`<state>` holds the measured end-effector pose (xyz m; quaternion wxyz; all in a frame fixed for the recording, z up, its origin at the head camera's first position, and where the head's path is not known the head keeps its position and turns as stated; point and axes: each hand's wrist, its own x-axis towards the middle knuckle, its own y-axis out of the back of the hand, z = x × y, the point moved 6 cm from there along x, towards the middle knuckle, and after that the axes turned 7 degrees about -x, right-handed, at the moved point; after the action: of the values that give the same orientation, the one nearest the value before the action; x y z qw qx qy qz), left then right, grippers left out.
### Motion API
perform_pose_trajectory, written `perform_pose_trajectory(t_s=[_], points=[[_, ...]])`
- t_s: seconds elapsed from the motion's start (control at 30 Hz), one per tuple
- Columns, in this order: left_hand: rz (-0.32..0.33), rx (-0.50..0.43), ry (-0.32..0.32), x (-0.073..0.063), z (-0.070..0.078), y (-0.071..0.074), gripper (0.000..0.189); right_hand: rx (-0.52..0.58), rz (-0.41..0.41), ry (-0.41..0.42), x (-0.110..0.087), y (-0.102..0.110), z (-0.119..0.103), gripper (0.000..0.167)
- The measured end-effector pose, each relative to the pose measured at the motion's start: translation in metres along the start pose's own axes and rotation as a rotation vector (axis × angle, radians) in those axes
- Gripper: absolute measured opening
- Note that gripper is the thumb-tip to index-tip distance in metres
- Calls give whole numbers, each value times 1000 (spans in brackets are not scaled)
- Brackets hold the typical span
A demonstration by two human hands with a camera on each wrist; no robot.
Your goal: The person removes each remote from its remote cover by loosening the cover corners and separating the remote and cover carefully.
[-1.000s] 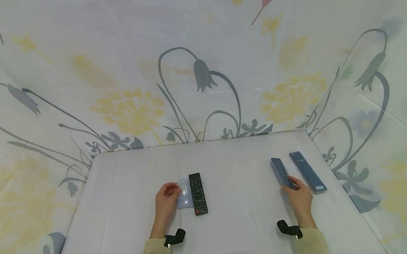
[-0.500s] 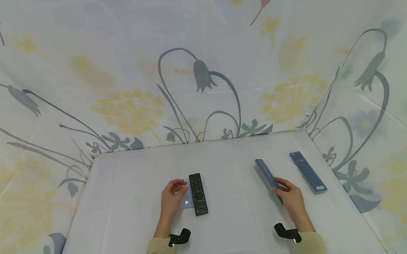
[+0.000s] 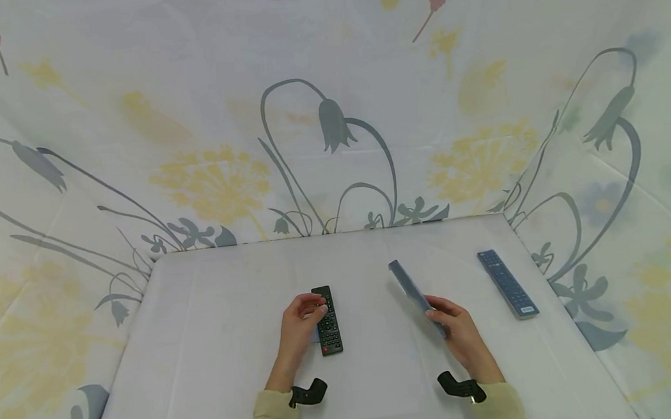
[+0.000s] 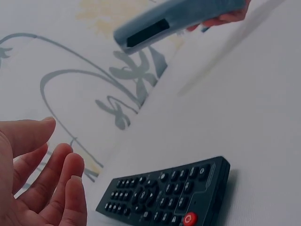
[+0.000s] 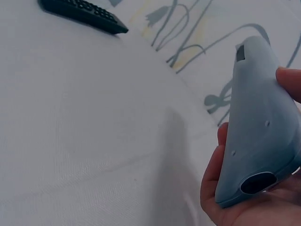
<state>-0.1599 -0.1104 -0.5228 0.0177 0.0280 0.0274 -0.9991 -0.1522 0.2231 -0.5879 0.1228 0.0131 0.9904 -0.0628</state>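
My right hand [image 3: 461,336] grips a blue-grey remote control [image 3: 411,286] near its lower end. The remote is raised over the table and tilted, its shadow falling on the cloth; the right wrist view shows its smooth casing [image 5: 258,113] between thumb and fingers. My left hand [image 3: 298,327], fingers loosely bent and holding nothing, hovers at the left side of a black remote control [image 3: 328,328] with a red button. In the left wrist view that black remote [image 4: 164,193] lies beyond the fingertips. A pale blue flat piece [image 3: 316,336] beside it is mostly hidden by my left hand.
A second blue remote control [image 3: 508,284] lies at the right of the white-covered table [image 3: 214,294]. Flower-patterned cloth [image 3: 334,184] rises behind the table and along both sides. Each wrist wears a black camera mount.
My right hand has lifted the blue-grey remote and carried it left, tilting it. My left hand has shifted right, from the pale blue piece to over the black remote's edge.
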Motion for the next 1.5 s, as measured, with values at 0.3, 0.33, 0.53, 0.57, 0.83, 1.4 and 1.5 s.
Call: perform_pose_trajectory(t_s=[0.3,0.33,0.53,0.57,0.83,1.4,1.5], points=[[-74,-41,-21,1,-2,-18,30,21,-221,50,-5,-27,-3,34],[-87,-40,-32,1,-1,-21,29,17,-244,49,-5,-29,-2,35],[-166,-32,-62,1,2,-38,39,-6,-383,64,-7,-47,5,39],[-183,-38,-55,1,2,-41,42,-3,-410,74,-8,-50,5,40],[-233,-1,-46,-2,6,-51,45,28,-528,109,-12,-66,11,41],[-119,-36,-85,-4,10,-50,32,-22,-477,97,-7,-74,20,33],[-92,-21,-108,-5,13,-49,31,-93,-404,84,-5,-73,20,28]])
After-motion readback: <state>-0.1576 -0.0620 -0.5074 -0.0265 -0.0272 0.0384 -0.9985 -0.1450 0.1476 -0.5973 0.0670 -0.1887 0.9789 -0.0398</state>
